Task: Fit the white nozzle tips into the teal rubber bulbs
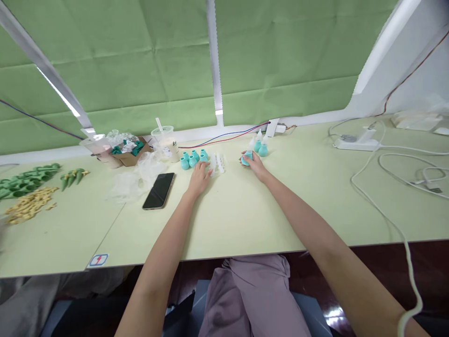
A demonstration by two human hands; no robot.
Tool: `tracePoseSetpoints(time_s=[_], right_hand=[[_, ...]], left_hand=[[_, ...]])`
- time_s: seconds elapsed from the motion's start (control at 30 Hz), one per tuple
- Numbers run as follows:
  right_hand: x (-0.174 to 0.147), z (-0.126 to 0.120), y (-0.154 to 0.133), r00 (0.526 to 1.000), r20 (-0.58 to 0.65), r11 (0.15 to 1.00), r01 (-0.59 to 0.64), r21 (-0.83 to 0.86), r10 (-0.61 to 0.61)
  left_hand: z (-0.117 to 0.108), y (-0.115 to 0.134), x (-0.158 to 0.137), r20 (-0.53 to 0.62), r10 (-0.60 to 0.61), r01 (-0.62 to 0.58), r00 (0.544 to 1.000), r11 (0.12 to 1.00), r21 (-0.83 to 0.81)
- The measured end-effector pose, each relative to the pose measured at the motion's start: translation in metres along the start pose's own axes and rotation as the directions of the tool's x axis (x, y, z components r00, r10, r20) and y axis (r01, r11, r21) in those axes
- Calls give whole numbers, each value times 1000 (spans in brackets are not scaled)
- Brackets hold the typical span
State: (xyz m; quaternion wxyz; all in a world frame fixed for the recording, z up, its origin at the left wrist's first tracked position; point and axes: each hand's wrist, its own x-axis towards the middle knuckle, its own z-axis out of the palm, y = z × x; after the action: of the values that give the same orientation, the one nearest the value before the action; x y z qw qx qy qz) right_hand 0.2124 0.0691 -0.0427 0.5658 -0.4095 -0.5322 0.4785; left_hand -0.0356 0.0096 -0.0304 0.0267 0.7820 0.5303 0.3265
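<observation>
My right hand (256, 166) is closed round a teal squeeze bulb (247, 159) with a clear pointed tip on top. It is held just over the table, in front of several like bulbs with clear tips (263, 149). Farther left, my left hand (200, 179) rests low with its fingers apart, between a group of teal bulbs without tips (184, 163) and small rows of clear plastic tips (220, 163). Whether its fingertips touch a bulb or a tip is too small to tell.
Left of me lie a black phone (159, 191), crumpled clear plastic bags (131, 182), drink cups (167, 142) and a small cardboard box (131, 157). Green parts (28, 180) and yellow pieces (30, 205) cover the far left. A power strip (358, 143) and white cables (379, 210) lie right.
</observation>
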Motion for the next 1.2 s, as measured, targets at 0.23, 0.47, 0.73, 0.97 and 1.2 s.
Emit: tracePoseSetpoints(time_s=[0.23,0.47,0.73,0.97,1.2], right_hand=[[5,-6,8,1000,2,1000,-3,12,3],[0,-4,3,999,40,999,22,23,-23],[-5,-3,-3,997,75,996,26,-85,-20],[-5,-4,-3,985,154,988,94,-121,-75],[-7,-3,-6,988,137,979,92,-183,-68]], left_hand=[[1,-1,0,2,-1,1,1000,1000,10],[0,-1,0,0,7,-7,1000,1000,5],[0,-1,0,9,-2,2,1000,1000,2],[1,0,0,5,11,-11,1000,1000,-4],[1,0,0,8,8,-8,1000,1000,4]])
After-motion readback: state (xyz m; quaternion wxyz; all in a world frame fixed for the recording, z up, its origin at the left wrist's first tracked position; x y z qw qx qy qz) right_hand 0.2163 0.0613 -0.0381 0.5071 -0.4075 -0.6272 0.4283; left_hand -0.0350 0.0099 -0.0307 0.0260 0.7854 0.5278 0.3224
